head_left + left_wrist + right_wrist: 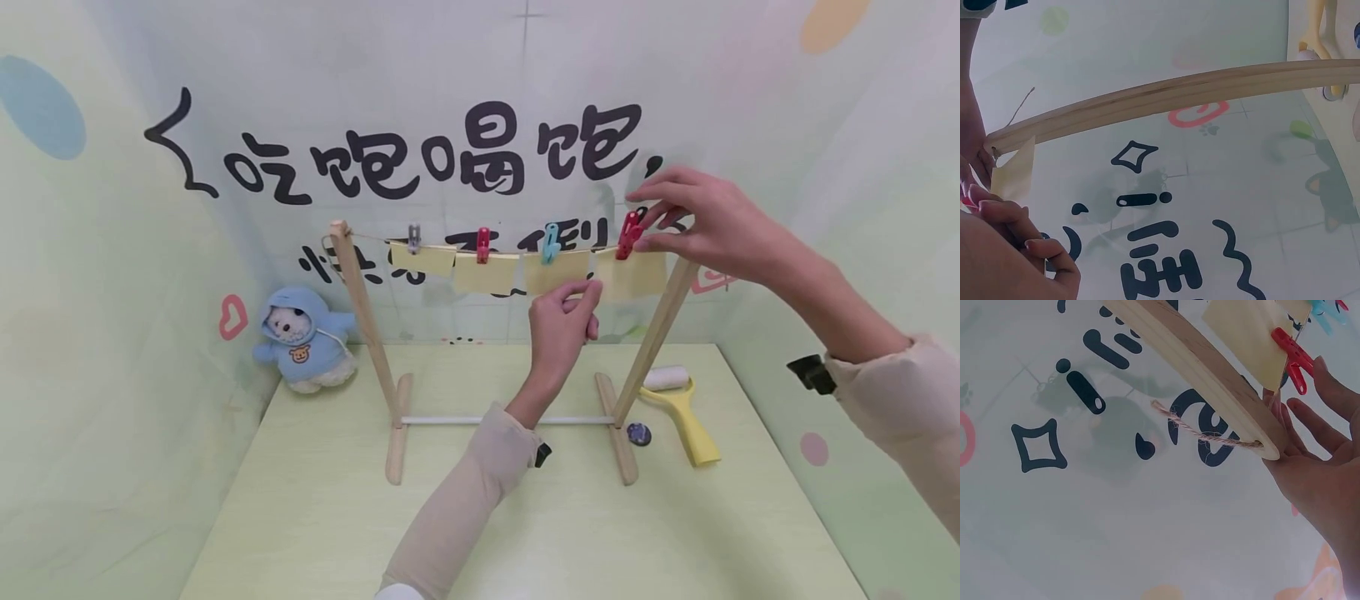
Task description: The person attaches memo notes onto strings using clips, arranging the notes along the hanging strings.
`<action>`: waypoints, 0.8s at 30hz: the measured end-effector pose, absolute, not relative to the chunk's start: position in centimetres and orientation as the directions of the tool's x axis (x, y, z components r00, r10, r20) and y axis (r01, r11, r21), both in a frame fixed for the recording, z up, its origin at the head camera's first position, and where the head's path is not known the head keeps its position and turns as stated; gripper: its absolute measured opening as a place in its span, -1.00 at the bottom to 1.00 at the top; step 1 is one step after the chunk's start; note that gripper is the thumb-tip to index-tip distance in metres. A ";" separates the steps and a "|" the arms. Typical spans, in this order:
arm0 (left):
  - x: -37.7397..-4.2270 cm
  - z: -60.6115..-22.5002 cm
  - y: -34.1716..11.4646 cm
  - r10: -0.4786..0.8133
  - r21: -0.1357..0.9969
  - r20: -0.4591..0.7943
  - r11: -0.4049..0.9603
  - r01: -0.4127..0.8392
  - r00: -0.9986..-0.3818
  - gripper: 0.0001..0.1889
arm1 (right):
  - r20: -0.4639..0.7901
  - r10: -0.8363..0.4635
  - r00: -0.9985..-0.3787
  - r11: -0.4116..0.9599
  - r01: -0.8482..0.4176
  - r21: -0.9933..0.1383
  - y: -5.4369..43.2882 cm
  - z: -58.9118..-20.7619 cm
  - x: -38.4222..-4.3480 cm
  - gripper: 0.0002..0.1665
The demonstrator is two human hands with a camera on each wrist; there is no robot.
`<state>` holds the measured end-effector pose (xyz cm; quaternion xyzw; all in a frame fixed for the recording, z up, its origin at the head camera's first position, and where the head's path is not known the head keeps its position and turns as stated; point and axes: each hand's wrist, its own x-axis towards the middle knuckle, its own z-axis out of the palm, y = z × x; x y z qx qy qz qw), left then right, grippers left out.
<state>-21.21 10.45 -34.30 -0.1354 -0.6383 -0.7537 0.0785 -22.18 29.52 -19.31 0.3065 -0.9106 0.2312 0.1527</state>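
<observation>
Four-sided yellow papers hang from a string on a wooden rack, held by small clothespins. At the rightmost paper, my left hand pinches the lower left corner between thumb and curled fingers. My right hand is at the red clothespin clipped to this paper's top edge. Its thumb and fingers are spread around the clothespin's handles, and no squeeze shows. Leftward along the string are a blue clothespin, another red clothespin and a grey clothespin, each with its own paper.
The rack stands on a pale table, its feet joined by a white rod. A plush toy sits at the back left. Right of the rack lie a yellow-handled roller and a dark round object. Printed walls surround the table.
</observation>
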 end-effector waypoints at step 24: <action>-18.6 -39.9 3.0 0.068 0.909 0.401 0.097 0.406 -0.914 -0.76 | 0.862 -0.145 -0.485 0.613 -0.728 -0.307 30.0 -28.9 -13.5 -0.33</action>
